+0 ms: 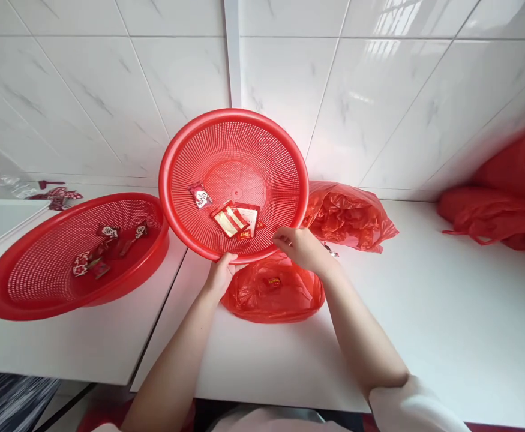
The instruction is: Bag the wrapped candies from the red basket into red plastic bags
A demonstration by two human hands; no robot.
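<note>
The work looks part done: a small packet (274, 281) lies in the open bag (275, 309) at centre, while several larger packets (231, 219) are left in the tilted basket (237, 141) above it. More sit in the second basket (37, 294) at left, apparently yet to be handled.

The left hand (221, 275) grips the basket's lower rim, thumb over the edge. The right hand (305, 247) has curled fingers at the lower right rim; whether they hold anything, I cannot tell.

The second basket crowds the left side, the wall (379, 90) closes off the back, and a full bag (347, 216) sits just right of the basket. The widest bare surface (446, 318) is at lower right.
</note>
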